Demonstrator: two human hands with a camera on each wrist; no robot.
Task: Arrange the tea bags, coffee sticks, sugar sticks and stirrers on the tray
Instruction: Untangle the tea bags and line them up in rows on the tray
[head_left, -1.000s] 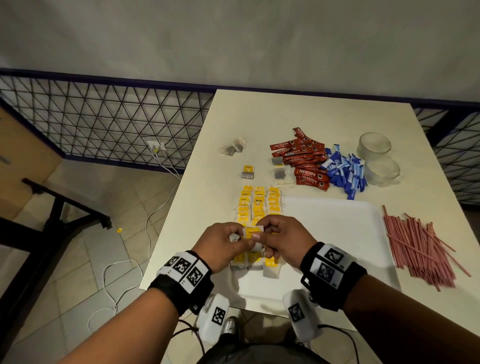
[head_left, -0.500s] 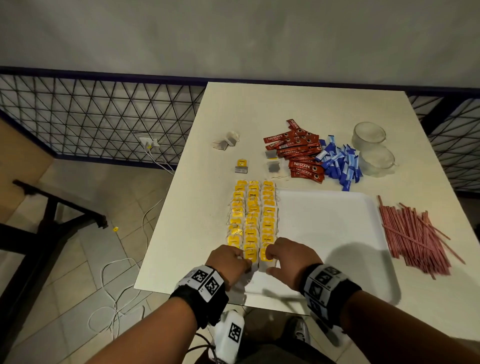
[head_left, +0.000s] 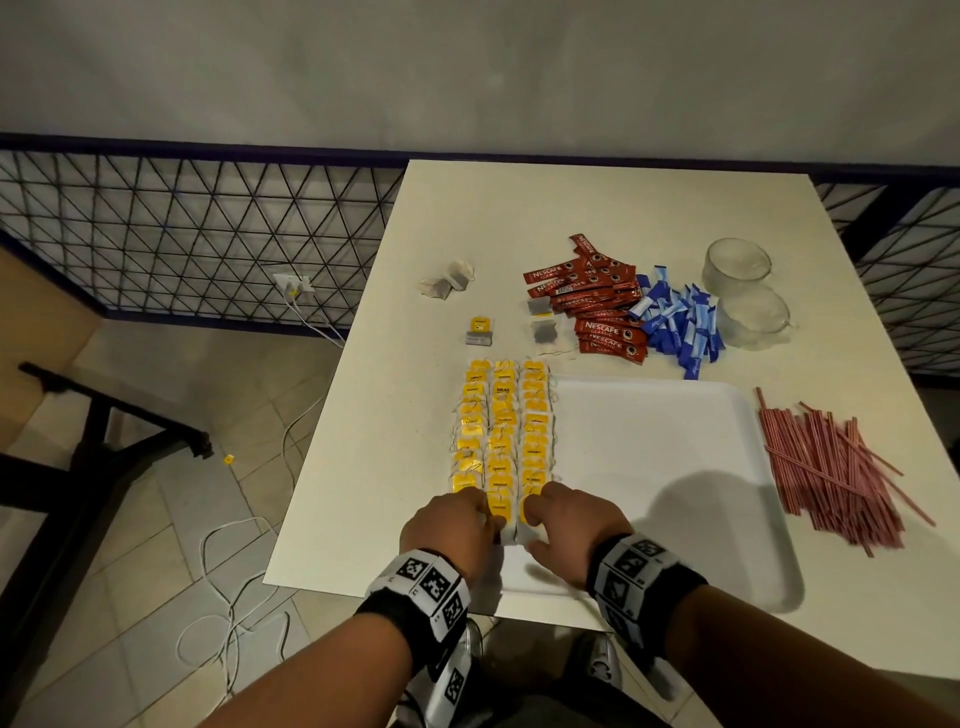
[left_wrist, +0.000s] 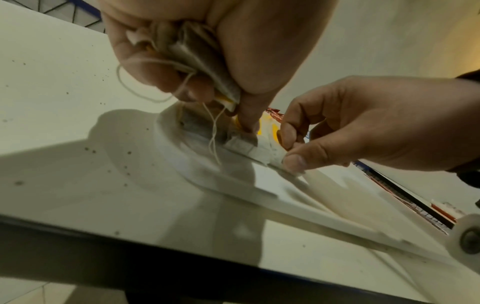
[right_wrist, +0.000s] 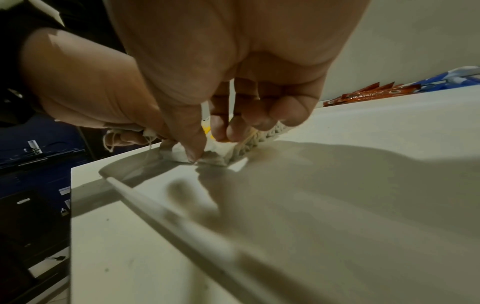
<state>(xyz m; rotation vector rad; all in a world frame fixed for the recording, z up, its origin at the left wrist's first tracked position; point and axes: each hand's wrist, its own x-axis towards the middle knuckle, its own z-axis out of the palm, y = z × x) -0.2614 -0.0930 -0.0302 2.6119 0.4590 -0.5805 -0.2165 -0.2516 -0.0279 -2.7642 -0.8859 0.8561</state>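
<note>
Three rows of yellow-tagged tea bags (head_left: 501, 431) lie along the left side of the white tray (head_left: 675, 467). At the near end of the rows, my left hand (head_left: 470, 519) grips a small bunch of tea bags (left_wrist: 200, 61) in its palm, strings dangling, and its fingertip presses down on the rows. My right hand (head_left: 545, 519) pinches a tea bag (left_wrist: 259, 148) lying flat on the tray between thumb (right_wrist: 192, 152) and fingers. Red coffee sticks (head_left: 597, 306), blue sugar sticks (head_left: 675, 322) and red stirrers (head_left: 826, 467) lie on the table off the tray.
Two glass cups (head_left: 737, 270) stand at the back right. Loose tea bags (head_left: 447, 280) lie on the table behind the tray. The table's near edge (left_wrist: 130, 242) runs just below my wrists. A metal grille and floor cables are to the left.
Both hands came down from above the rows to the tray's near end. The tea bag they held between them now lies at the near end of the rows.
</note>
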